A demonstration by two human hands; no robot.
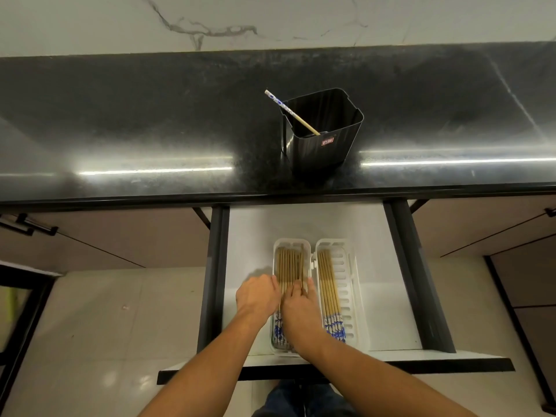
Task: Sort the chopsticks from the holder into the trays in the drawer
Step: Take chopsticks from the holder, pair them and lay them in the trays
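Below the edge of the black table (150,115), the drawer (246,236) stands pulled out with two white trays side by side on its pale floor. The left tray (290,241) holds a full row of chopsticks (288,266) lying lengthwise, blue-patterned ends toward the person. The right tray (346,266) holds a smaller bundle (326,281) along its left side, with bare slots beside it. Both hands are down in the left tray. The right hand (299,308) has its fingers laid fairly straight over the sticks, its grip apart and pressing rather than clamped, and one stick by its fingertips lies slightly askew. The left hand (257,296) sits at the tray's left rim with its fingertips tucked out of sight, so I cannot tell whether its grip is closed on anything. Up on the table, the black holder (325,145) has just one chopstick (288,111) left, leaning out over its far left corner. By this showing the sorting is nearly finished: the hands seem to be evening out the row, and that last stick has yet to be brought down to a tray.
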